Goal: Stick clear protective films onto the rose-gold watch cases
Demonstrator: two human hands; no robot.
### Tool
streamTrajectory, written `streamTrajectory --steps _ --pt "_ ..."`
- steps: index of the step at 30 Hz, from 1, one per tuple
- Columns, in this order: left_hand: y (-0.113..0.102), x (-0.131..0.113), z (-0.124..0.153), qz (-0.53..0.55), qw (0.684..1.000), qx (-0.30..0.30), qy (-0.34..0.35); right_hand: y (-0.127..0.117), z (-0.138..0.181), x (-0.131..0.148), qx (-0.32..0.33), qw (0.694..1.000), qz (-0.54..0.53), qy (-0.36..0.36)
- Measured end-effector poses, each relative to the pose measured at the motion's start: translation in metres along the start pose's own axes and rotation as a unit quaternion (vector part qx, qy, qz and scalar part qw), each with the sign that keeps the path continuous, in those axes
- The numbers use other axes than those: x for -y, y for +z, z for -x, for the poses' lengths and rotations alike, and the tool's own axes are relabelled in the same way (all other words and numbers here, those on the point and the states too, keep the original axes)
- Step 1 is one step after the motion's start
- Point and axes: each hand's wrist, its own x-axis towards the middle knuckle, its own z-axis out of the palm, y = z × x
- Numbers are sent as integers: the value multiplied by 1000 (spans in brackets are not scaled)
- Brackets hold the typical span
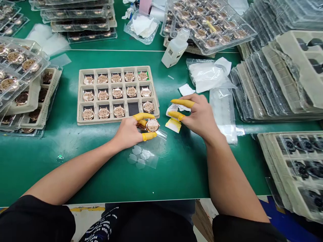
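Note:
My left hand, with yellow finger cots on thumb and finger, grips a rose-gold watch case, its engraved back facing up. My right hand is just right of it, its yellow-cotted thumb and index finger apart. White wipes show between and behind these fingers; whether they touch is unclear. A yellow-edged white piece lies below the thumb. Beyond my left hand, a beige tray holds similar watch cases, with one bare pocket in its front row. Clear round films lie on a plastic sheet nearer me.
A white bottle stands toward the back. Bagged white wipes lie at right. Stacked trays rise on the right, and more trays of watches on the left. A clear tray of watches tops a stack behind.

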Motion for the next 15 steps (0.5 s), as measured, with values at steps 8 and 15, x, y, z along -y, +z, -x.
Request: streamTrajectory --steps 8,15 --pt "1 0 0 13 1000 -2 -1 -5 8 37 -76 990 -119 30" --pt "0 4 -1 12 1000 5 12 14 23 78 -28 981 -93 -166"
